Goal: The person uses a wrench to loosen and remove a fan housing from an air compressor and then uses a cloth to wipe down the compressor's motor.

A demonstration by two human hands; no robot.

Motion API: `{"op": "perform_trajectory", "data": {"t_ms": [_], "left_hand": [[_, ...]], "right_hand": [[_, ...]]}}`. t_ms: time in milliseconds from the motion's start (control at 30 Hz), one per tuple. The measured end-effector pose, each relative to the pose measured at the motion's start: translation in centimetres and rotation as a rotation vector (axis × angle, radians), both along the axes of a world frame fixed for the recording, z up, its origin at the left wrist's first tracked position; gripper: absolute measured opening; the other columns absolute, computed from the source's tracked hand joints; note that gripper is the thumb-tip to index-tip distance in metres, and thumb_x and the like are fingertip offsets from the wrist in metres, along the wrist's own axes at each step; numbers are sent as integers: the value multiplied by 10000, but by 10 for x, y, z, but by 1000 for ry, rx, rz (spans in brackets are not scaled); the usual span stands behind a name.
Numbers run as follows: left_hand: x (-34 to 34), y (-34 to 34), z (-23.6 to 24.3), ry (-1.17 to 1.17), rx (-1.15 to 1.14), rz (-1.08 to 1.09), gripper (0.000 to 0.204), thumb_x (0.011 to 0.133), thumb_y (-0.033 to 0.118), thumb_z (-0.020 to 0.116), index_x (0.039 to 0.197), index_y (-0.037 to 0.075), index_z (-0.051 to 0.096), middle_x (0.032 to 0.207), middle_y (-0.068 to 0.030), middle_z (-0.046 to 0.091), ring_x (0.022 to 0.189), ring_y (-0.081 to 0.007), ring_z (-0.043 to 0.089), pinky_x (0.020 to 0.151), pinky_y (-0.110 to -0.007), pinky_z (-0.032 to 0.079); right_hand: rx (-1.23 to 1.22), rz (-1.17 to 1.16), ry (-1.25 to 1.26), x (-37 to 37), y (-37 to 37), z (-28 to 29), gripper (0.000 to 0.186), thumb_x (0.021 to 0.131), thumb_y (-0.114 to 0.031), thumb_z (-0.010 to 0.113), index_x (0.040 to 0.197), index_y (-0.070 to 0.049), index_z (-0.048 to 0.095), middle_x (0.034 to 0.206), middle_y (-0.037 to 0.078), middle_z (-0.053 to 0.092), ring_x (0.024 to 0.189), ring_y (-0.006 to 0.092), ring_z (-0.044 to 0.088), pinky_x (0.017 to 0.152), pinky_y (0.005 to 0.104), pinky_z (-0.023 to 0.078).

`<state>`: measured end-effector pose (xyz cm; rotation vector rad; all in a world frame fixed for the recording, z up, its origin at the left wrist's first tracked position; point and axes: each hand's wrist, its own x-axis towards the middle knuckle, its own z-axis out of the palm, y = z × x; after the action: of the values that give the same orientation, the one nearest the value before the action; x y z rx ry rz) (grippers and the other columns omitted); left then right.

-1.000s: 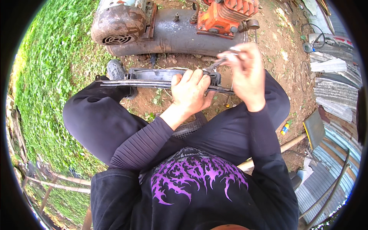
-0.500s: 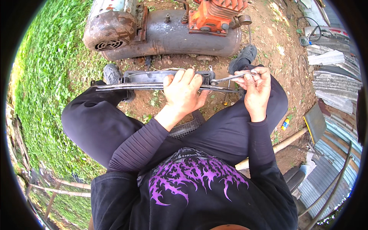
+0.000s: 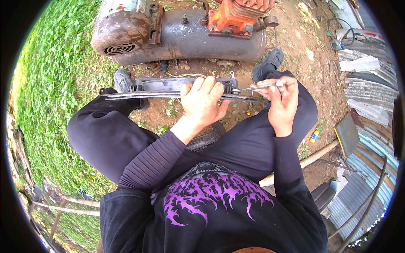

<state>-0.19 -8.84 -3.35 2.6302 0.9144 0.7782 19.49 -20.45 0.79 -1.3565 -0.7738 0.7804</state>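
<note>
Across my knees lies a long dark frame-like part [image 3: 156,86] with a metal strip along its near edge. My left hand [image 3: 202,101] is closed around its middle, fingers over the far side and thumb on the near side. A metal wrench [image 3: 249,88] is pinched in my right hand [image 3: 282,99], above my right knee. The wrench's far end meets the right end of the frame-like part, where a fastener seems to sit; its details are too small to make out.
Beyond my feet stands an air compressor with a grey tank [image 3: 190,40], a rusty motor [image 3: 124,31] and an orange pump head [image 3: 236,19]. Corrugated sheets [image 3: 367,90] are stacked at the right. A small yellow bottle [image 3: 314,136] lies beside my right leg.
My right hand has tilted and dropped slightly, turning the wrench so it shows thinner and more edge-on. My left hand and the frame-like part have stayed in place.
</note>
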Motion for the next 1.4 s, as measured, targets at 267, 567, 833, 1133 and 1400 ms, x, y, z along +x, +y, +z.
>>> {"op": "perform_trajectory", "data": {"t_ms": [267, 567, 833, 1133, 1400], "left_hand": [[1, 2, -1, -6, 10, -3, 465, 526, 397, 893, 843, 196, 620, 978, -7, 610, 890, -212, 610, 772, -400, 346], [2, 3, -2, -12, 2, -7, 461, 529, 397, 890, 846, 196, 622, 971, -4, 604, 894, -214, 610, 777, -404, 349], [3, 2, -1, -8, 2, 0, 466, 527, 390, 890, 844, 189, 614, 958, -4, 598, 890, -218, 609, 764, -408, 351], [2, 2, -2, -15, 13, -2, 477, 517, 384, 894, 843, 193, 604, 953, 4, 591, 873, -211, 600, 750, -407, 343], [3, 3, -1, -27, 19, -3, 471, 510, 384, 895, 834, 192, 611, 974, -1, 605, 872, -215, 601, 756, -406, 342]], "right_hand": [[-93, 9, 144, 22, 16, -3, 156, 1084, -7, 514, 1182, -75, 414, 1105, 169, 697, 990, 263, 759, 848, 375, 654], [-5, 136, -176, -4, 0, 17, 103, 1090, -1, 493, 1155, -39, 423, 1108, 187, 709, 1062, 249, 735, 914, 354, 621], [-78, -25, -115, -2, -7, 8, 141, 1102, -52, 526, 1200, 36, 577, 1094, 178, 719, 950, 263, 775, 882, 356, 625], [-64, -2, -359, -21, -6, 13, 78, 1101, -19, 503, 1075, 21, 566, 1040, 163, 731, 941, 238, 776, 853, 329, 608], [-111, -118, -90, 5, 2, 2, 115, 1120, -84, 493, 1199, 0, 501, 1036, 159, 718, 977, 232, 750, 894, 336, 607]]}}
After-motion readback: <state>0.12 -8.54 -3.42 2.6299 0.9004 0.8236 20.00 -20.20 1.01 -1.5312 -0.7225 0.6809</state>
